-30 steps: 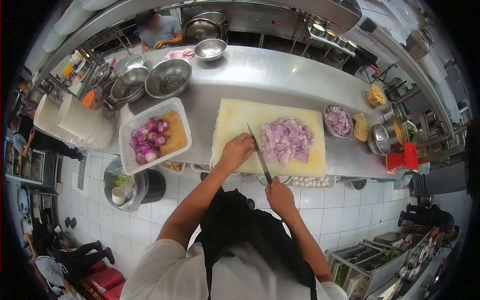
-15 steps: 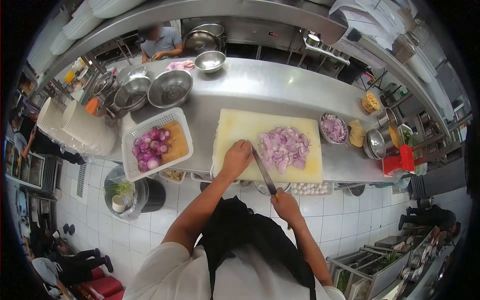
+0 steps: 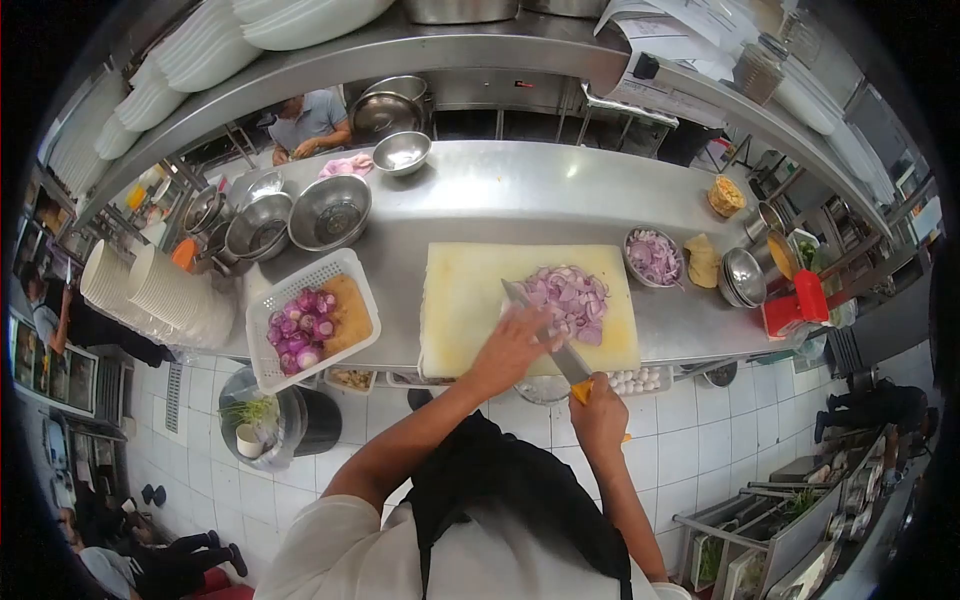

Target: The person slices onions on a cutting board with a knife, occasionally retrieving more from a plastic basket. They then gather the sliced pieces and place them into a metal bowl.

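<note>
A kitchen knife (image 3: 568, 362) with a yellow handle is in my right hand (image 3: 600, 412), fingers wrapped round the handle near the counter's front edge. Its blade slants up and left over the cutting board (image 3: 465, 290), beside a heap of sliced red onion (image 3: 572, 300). My left hand (image 3: 515, 348), slightly blurred, has its fingers stretched out against the blade, overlapping the heap's lower left side. To the right of the board stands a steel bowl (image 3: 630, 265) of sliced onion (image 3: 655, 256).
At left, a white basket (image 3: 262, 355) holds peeled red onions (image 3: 300, 325). Behind it are steel bowls (image 3: 330, 212). A red container (image 3: 808, 297) stands at the right end. An overhead shelf (image 3: 450, 45) spans the far side, where a person (image 3: 312, 122) works.
My left hand has moved right and down from the board onto the knife blade by the onion heap. My right hand has shifted slightly right with the knife. The camera view has tilted a little.
</note>
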Motion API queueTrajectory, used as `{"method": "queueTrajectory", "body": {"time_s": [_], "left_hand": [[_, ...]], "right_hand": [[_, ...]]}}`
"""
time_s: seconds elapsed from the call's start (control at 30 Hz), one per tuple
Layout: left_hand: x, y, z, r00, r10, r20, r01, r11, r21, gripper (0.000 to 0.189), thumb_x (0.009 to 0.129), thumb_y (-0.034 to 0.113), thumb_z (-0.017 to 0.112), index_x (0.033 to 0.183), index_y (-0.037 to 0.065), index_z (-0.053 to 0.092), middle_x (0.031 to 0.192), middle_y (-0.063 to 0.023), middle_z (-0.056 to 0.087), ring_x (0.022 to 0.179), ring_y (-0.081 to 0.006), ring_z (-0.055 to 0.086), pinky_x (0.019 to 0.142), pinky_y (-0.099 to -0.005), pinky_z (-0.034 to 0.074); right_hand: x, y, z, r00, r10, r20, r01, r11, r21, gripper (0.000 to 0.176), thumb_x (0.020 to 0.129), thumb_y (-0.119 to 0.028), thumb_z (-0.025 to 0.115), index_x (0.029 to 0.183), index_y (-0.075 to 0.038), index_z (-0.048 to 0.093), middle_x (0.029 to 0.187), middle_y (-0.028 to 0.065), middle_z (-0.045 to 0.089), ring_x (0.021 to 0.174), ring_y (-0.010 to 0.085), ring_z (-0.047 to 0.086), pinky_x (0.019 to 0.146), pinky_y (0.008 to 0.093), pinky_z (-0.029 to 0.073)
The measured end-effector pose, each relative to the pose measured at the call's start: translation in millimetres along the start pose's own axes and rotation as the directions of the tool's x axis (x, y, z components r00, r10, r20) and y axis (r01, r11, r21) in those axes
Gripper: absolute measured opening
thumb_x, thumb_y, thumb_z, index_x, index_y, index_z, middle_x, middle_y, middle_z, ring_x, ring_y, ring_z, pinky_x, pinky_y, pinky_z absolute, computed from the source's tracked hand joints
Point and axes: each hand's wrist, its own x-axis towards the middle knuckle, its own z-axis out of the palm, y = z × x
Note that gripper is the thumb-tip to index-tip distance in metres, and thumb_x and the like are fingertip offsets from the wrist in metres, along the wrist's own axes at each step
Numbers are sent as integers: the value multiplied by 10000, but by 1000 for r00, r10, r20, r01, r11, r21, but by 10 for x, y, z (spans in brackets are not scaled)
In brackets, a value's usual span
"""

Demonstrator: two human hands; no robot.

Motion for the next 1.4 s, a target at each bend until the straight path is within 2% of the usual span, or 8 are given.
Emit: {"method": "queueTrajectory", "body": {"time_s": [0.03, 0.13, 0.43, 0.6, 0.77, 0.93, 1.03, 1.4], "left_hand": [[18, 31, 16, 992, 105, 68, -106, 994, 15, 547, 913, 61, 600, 1439, 211, 618, 1613, -165, 409, 1523, -395, 343, 1248, -574, 280], [131, -49, 110, 985, 134, 112, -136, 991, 11, 580, 890, 69, 620, 1451, 217, 614, 1645, -160, 377, 1561, -391, 275, 1281, -579, 214], [263, -579, 185, 983, -66, 172, 57, 997, 56, 627, 879, 69, 646, 1496, 150, 567, 1663, -185, 326, 1543, -403, 298, 1277, -579, 205], [109, -620, 289, 978, -204, 34, 205, 977, -51, 660, 853, 36, 657, 1501, 56, 533, 1640, -212, 349, 1496, -425, 345, 1259, -571, 248], [-159, -554, 157, 892, -423, -161, 394, 901, -184, 645, 849, -6, 627, 1485, 13, 518, 1588, -246, 404, 1424, -460, 415, 1225, -553, 314], [-616, -632, -288, 776, -565, -280, 541, 825, -166, 591, 883, 24, 639, 1464, 26, 535, 1554, -237, 455, 1402, -454, 445, 1201, -538, 352], [-978, -756, -529, 712, -576, -402, 581, 805, -123, 532, 889, 13, 641, 1417, 38, 576, 1530, -235, 487, 1401, -445, 466, 1174, -517, 384], [-1583, -453, -1080, 563, -674, -478, 713, 689, -131, 511, 886, -28, 616, 1395, -6, 582, 1476, -244, 537, 1362, -463, 510, 1140, -499, 409]], "right_hand": [[-2, 0, -26, 1000, -3, 12, 3, 1000, -5, 397, 817, -182, 832, 1054, -41, 547, 835, 203, 691, 776, 403, 710, 675, 501, 568], [-53, 27, -126, 1000, -12, 27, 12, 1000, -4, 424, 801, -178, 844, 1071, -46, 545, 842, 194, 687, 794, 402, 706, 689, 503, 567], [-314, 262, -698, 994, 106, 26, -106, 994, -23, 462, 785, -159, 853, 1109, -54, 541, 860, 193, 700, 806, 416, 700, 695, 514, 560], [-541, 366, -949, 950, 296, 100, -304, 950, 74, 383, 856, -189, 827, 1134, -67, 593, 863, 204, 733, 800, 430, 714, 701, 511, 556], [-704, 451, -501, 911, 221, 347, -342, 876, 341, 308, 958, -258, 752, 1116, -27, 625, 790, 247, 707, 761, 465, 701, 660, 512, 536], [-384, 201, -4, 842, -80, 533, -164, 904, 395, 305, 997, -297, 696, 1114, -24, 627, 776, 262, 686, 760, 493, 675, 664, 546, 516], [-54, 115, 332, 874, -228, 429, 52, 922, 384, 316, 1021, -321, 649, 1086, -15, 606, 793, 271, 686, 775, 498, 673, 685, 579, 506], [845, 443, 452, 906, -244, 346, 207, 968, 142, 346, 1050, -347, 570, 1036, -3, 598, 817, 277, 696, 797, 495, 682, 727, 598, 519]]}}
